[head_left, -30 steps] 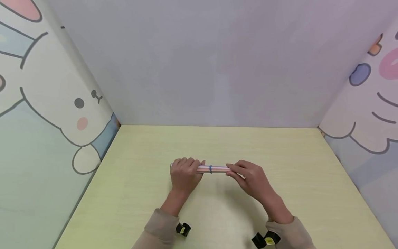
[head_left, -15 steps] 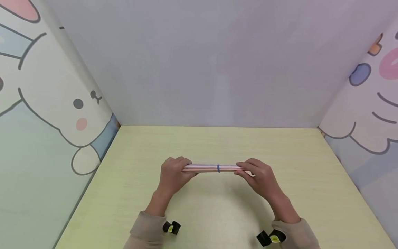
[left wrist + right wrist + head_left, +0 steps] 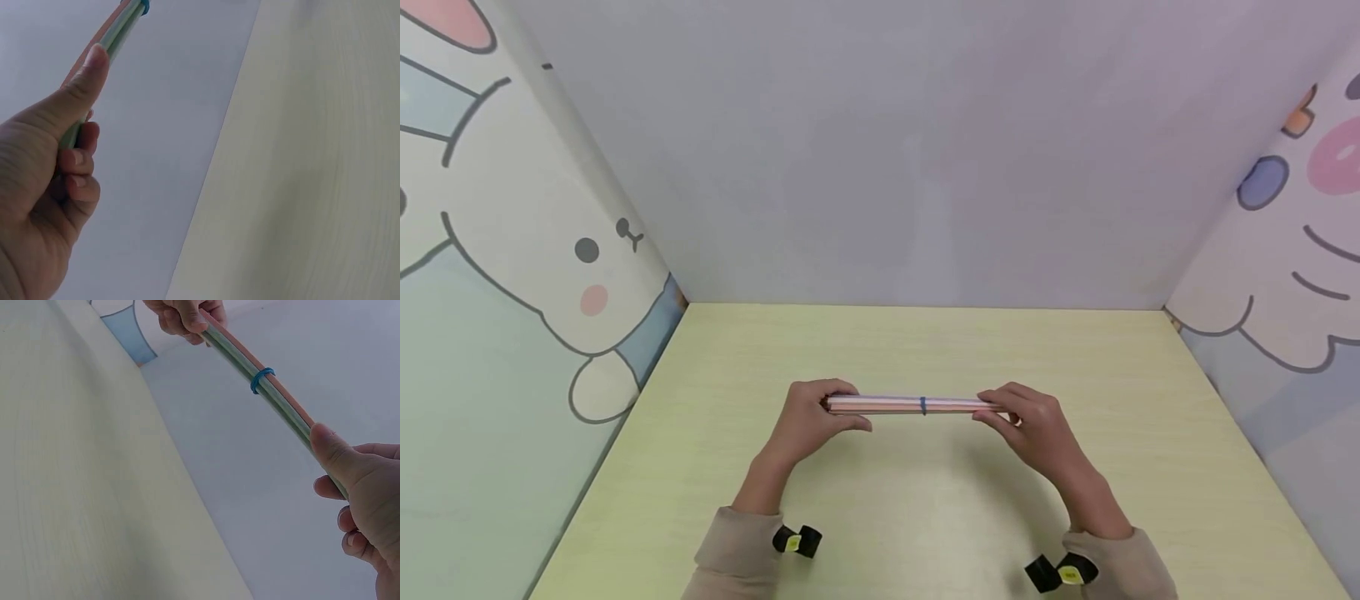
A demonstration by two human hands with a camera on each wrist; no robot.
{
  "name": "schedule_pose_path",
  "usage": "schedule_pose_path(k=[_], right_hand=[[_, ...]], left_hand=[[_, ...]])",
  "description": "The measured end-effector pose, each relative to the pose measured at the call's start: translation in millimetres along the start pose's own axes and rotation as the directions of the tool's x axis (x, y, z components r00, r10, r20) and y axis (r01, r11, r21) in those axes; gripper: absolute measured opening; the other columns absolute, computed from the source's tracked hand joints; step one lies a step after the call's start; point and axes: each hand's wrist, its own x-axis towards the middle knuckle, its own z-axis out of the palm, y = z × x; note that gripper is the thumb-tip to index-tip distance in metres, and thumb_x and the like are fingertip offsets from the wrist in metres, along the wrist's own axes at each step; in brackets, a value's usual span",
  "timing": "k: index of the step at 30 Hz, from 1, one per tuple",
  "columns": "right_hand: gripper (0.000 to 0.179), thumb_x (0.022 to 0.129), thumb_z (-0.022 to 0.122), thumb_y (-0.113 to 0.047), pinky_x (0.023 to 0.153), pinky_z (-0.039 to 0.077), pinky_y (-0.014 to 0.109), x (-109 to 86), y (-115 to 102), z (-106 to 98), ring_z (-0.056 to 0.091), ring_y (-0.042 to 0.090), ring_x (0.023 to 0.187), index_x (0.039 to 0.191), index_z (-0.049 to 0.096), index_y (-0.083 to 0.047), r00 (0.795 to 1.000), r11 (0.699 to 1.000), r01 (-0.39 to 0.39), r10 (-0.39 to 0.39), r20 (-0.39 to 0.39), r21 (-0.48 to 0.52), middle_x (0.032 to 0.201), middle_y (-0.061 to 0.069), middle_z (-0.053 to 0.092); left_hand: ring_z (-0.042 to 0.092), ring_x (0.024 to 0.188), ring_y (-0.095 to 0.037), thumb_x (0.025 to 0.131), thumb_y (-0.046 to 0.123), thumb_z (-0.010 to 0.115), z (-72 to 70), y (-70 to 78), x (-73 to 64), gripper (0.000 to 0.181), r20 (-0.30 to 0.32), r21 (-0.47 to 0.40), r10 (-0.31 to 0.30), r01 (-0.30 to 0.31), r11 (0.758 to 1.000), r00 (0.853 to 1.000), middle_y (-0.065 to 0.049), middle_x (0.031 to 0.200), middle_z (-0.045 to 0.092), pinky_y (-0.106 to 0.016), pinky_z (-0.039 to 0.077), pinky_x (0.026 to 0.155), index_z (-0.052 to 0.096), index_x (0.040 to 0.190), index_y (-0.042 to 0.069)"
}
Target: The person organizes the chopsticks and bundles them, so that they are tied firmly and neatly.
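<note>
Level above the table hangs a bundle of slim pastel sticks (image 3: 883, 405), pink, lavender and green. A blue rubber band (image 3: 262, 380) circles it near the middle. My left hand (image 3: 805, 421) holds the bundle's left end; in the left wrist view the thumb lies along the sticks and the other fingers curl behind. The right hand (image 3: 1033, 429) pinches the other end between thumb and fingers, and its fingers hide that tip. Whether the sticks are pencils or straws, I cannot tell.
A pale wooden table (image 3: 925, 508) lies below the hands. Behind it rises a plain grey wall (image 3: 917, 167). Cartoon-printed panels stand on the left (image 3: 535, 225) and right (image 3: 1300, 242). Each sleeve has a black wrist device beside it.
My left hand has slid left along the bundle to its end, baring more of the sticks, and its thumb has spread. The right hand and bundle have shifted slightly right.
</note>
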Motion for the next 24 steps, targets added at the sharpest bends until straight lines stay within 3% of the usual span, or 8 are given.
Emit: schedule_pose_path(k=[4,9,12,15,24], right_hand=[[0.043,0.095,0.063,-0.044,0.052,0.039,0.014,-1.5,2.9,0.9,0.048,0.004,0.059,0.097,0.077,-0.004,1.000,0.999,-0.023,0.023,0.012,0.022,0.081,-0.002,0.070],[0.021,0.085,0.080,-0.014,0.052,0.035,0.013,-2.8,8.7,1.7,0.045,0.002,0.061,0.101,0.076,-0.003,0.998,0.998,-0.043,0.040,0.053,0.054,0.082,-0.003,0.068],[0.031,0.075,0.082,0.005,0.053,0.037,0.014,-2.9,11.6,1.0,0.045,0.002,0.062,0.104,0.075,-0.002,0.995,0.996,-0.062,0.057,0.083,0.064,0.087,-0.002,0.068],[0.034,0.074,0.080,0.010,0.055,0.041,0.016,-2.9,13.2,-0.1,0.048,0.002,0.065,0.106,0.075,-0.001,0.992,0.995,-0.084,0.079,0.099,0.056,0.093,0.001,0.068],[0.034,0.072,0.082,0.011,0.059,0.048,0.020,-3.2,18.9,3.4,0.059,0.006,0.070,0.103,0.075,0.000,0.992,0.994,-0.108,0.106,0.067,0.029,0.094,0.004,0.068]], left_hand=[[0.060,0.066,-0.013,0.070,0.029,0.092,-2.9,-2.0,-0.4,0.032,0.033,-0.093,-0.109,0.111,0.989,0.994,0.006,0.084,0.072,-0.027,0.049,0.054,0.077,0.096,0.020],[0.063,0.070,-0.016,0.074,0.026,0.090,-5.5,-5.3,1.6,0.030,0.045,-0.133,-0.143,0.148,0.980,0.989,0.003,0.088,0.072,-0.027,0.051,0.056,0.076,0.100,0.019],[0.064,0.071,-0.016,0.076,0.025,0.089,-7.4,-8.0,2.4,0.029,0.061,-0.160,-0.170,0.178,0.971,0.984,0.001,0.091,0.072,-0.028,0.051,0.057,0.076,0.102,0.017],[0.065,0.069,-0.017,0.078,0.024,0.088,-9.4,-11.1,3.1,0.029,0.076,-0.187,-0.203,0.214,0.959,0.976,-0.001,0.090,0.073,-0.028,0.051,0.056,0.076,0.103,0.017],[0.070,0.073,-0.015,0.076,0.018,0.088,-5.6,-17.6,8.9,0.032,0.017,-0.168,-0.206,0.206,0.964,0.978,-0.002,0.101,0.069,-0.029,0.055,0.060,0.076,0.105,0.012]])
